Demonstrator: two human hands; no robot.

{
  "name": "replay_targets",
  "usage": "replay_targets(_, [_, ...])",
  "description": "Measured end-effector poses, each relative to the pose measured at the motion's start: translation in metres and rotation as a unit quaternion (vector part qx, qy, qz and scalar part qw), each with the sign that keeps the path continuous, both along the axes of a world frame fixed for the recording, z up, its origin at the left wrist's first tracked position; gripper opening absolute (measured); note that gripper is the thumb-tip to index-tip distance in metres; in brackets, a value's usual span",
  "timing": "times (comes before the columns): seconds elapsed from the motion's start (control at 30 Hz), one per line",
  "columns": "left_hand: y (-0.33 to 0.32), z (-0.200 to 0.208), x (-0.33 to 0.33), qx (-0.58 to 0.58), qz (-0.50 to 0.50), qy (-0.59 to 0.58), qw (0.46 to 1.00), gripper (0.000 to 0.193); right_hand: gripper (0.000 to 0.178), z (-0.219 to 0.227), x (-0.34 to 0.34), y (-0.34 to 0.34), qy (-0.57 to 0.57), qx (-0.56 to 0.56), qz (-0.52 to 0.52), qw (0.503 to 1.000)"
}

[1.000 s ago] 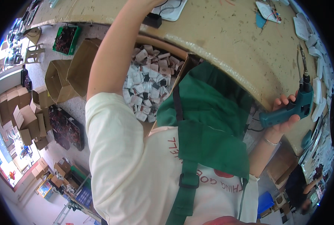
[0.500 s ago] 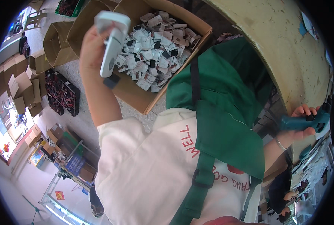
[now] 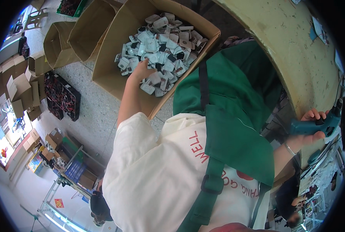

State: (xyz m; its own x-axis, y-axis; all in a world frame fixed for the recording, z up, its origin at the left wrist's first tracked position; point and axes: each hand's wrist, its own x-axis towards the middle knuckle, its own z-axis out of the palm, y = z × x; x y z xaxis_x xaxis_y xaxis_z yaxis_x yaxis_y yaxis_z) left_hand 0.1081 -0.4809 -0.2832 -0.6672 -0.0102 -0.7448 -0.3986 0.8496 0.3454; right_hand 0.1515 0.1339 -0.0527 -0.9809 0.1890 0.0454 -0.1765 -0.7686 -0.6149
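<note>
My left hand is over the near left part of a large cardboard box, its fingers apart. A heap of small white plastic housings fills the box, with dark squares and thin wires among them. Just beside my fingers a whitish housing looks blurred, and I see no grip on it. On the far right, my right hand is closed round a teal power screwdriver at the worktable's edge. Its tip points away from me to the upper right.
A curved, worn yellowish worktable runs along the right. Open cardboard boxes stand left of the full one. Black crates with reddish contents lie on the speckled floor. Another person is at the lower left, another at the lower right.
My left hand has come down and right into the box. The white plastic device it held up has left its grip. My right hand and the screwdriver stay in place.
</note>
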Motion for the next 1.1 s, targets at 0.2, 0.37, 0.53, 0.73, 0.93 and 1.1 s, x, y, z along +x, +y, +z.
replay_targets(0.2, [0.091, 0.154, -0.092, 0.379, -0.031, -0.068, 0.922, 0.049, 0.087, -0.005, 0.006, -0.018, 0.061, -0.053, 0.007, 0.997])
replay_targets(0.37, [0.167, 0.277, -0.157, 0.532, -0.184, 0.102, 0.82, 0.036, 0.089, -0.005, 0.025, -0.025, 0.082, -0.009, -0.058, 0.995])
replay_targets(0.53, [0.267, 0.302, -0.248, 0.315, -0.221, 0.437, 0.813, 0.031, 0.089, -0.011, 0.035, -0.022, 0.073, -0.036, -0.133, 0.988])
replay_targets(0.73, [0.36, 0.291, -0.306, 0.104, -0.258, 0.537, 0.796, 0.069, 0.084, -0.013, 0.032, -0.029, 0.106, -0.094, -0.152, 0.978])
replay_targets(0.93, [0.389, 0.273, -0.319, 0.082, -0.292, 0.543, 0.783, 0.062, 0.087, -0.014, 0.032, -0.031, 0.095, -0.075, -0.143, 0.982])
replay_targets(1.1, [0.354, 0.277, -0.306, 0.115, -0.345, 0.578, 0.731, 0.057, 0.086, -0.015, 0.034, -0.029, 0.1, -0.063, -0.121, 0.986])
